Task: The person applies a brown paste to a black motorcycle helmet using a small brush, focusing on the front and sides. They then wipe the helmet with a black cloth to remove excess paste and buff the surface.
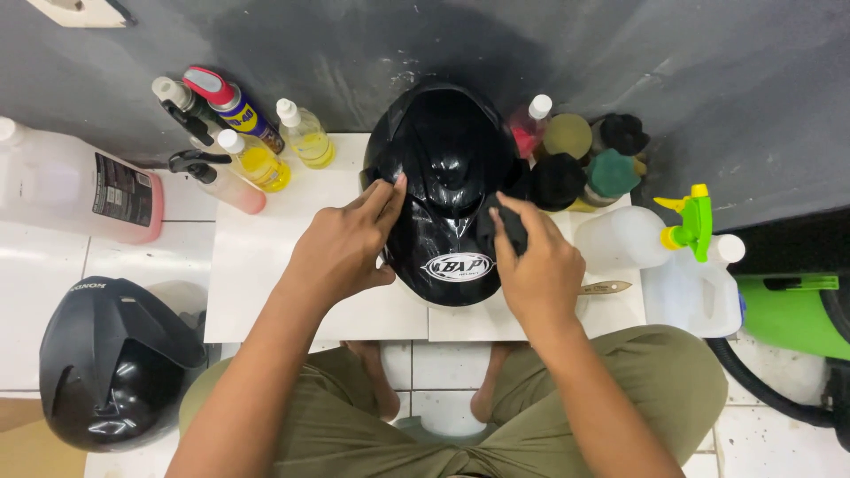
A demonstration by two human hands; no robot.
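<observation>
A glossy black motorcycle helmet (445,190) sits in the middle of a low white tiled table (266,265), its crown toward the far wall. The left hand (341,248) lies spread against the helmet's left side, fingers loose and holding nothing, bracing the shell. The right hand (531,265) is closed round a small dark cloth pad (503,226) and presses it to the shell's right side, just beside the oval white badge.

To do this wiping well, I judge the bracing hand should stay flat so the rounded shell cannot roll, while the pad moves in short overlapping passes with light, even pressure. The pad's face ought to stay clean, since grit would scratch a gloss finish.

Far left on the table stand yellow liquid squeeze bottles (266,159) and a blue and yellow spray can with a red cap (232,104); far right is a cluster of round dark and green applicator pads (589,159). A white jug with a green trigger sprayer (691,257) stands at the right, and a second, matt black helmet (111,358) rests on the floor near left.
</observation>
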